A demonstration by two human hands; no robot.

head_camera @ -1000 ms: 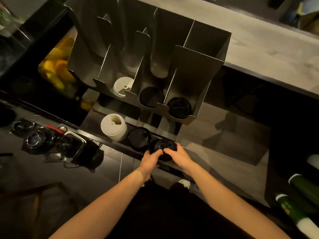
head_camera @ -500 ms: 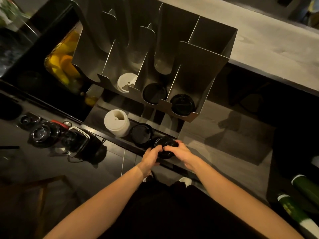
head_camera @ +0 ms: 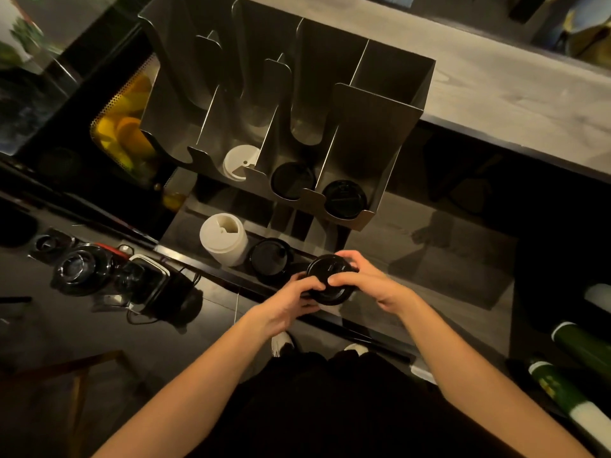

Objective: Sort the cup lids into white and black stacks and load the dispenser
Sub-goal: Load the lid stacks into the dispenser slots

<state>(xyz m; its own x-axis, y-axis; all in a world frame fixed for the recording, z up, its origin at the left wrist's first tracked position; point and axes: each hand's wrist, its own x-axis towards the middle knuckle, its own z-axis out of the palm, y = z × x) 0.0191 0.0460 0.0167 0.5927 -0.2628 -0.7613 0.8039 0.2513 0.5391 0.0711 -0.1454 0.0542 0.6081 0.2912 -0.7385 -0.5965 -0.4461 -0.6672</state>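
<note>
Before the dispenser (head_camera: 373, 133), left hand (head_camera: 284, 305) and right hand (head_camera: 373, 282) clasp an upright black lid stack (head_camera: 325, 268), tops upward.

Grey divided sheet-metal dispenser (head_camera: 373, 133): brushed finish, dull sheen is seen. Round black plastic lid stack (head_camera: 325, 274): glossy, ridged rim. White plastic lid stack (head_camera: 224, 239): matt, smooth. Pale grey table (head_camera: 512, 94): matt, stone-like mottling is noted. Perforated metal panel (head_camera: 124, 90): satin.
</note>
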